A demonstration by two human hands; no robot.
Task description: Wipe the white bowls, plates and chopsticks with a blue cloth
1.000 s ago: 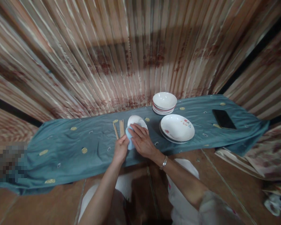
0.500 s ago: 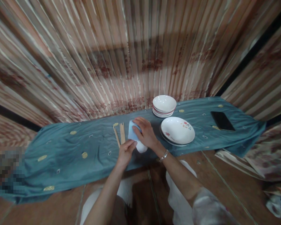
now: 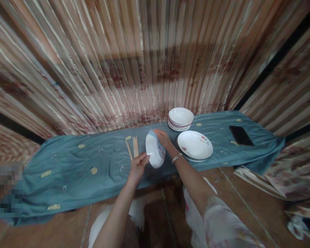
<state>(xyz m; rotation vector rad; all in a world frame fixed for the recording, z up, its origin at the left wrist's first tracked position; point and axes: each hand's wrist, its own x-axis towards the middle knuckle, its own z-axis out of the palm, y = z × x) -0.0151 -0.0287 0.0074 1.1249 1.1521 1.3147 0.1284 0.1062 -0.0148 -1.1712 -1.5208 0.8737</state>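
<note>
A white bowl [image 3: 154, 153] with a small floral mark is held tilted on its side above the cloth-covered table. My left hand [image 3: 138, 165] grips its lower left edge, thumb on the outside. At the upper right of the bowl, my right hand [image 3: 163, 138] presses a light blue cloth [image 3: 153, 133] against the rim; its fingers are partly hidden behind bowl and cloth. Several wooden chopsticks [image 3: 135, 146] lie just left of the bowl. To the right are a stack of flower-patterned plates [image 3: 195, 145] and, behind it, a stack of white bowls [image 3: 181, 117].
A teal patterned tablecloth [image 3: 74, 172] covers the long, low table. A black flat phone or tablet [image 3: 241, 135] lies on its right side. Behind stands a pleated curtain [image 3: 119, 86]. A striped bag-like item [image 3: 258, 182] rests on the tiled floor at right.
The bowl has turned so its white outer side shows. My right hand and the blue cloth have moved from its front face to the upper right rim. The view has shifted slightly.
</note>
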